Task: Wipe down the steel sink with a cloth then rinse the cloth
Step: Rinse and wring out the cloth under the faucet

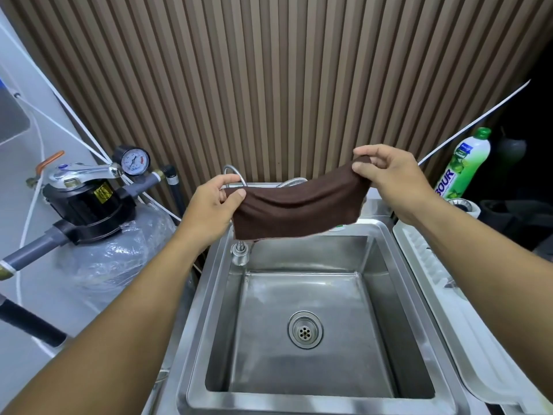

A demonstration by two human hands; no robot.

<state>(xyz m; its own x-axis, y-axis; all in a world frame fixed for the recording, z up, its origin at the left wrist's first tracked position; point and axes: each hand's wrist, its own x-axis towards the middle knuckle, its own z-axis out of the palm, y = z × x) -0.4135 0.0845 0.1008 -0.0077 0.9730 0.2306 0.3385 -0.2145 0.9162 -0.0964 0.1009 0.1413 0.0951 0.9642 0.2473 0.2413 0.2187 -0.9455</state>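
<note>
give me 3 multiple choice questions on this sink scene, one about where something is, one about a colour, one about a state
1. Where is the cloth?
A. lying in the basin
B. held in the air over the back of the sink
C. draped over the bottle

2. What colour is the cap of the bottle?
A. red
B. white
C. green

3. How is the cloth held?
A. stretched between both hands
B. balled up in one hand
C. pressed flat on the drain

Answers:
1. B, the cloth hangs clear above the back rim, touching nothing but the hands.
2. C, the cap on the bottle at the right is green.
3. A, the left hand pinches one top corner and the right hand the other, with the cloth sagging between.
</note>
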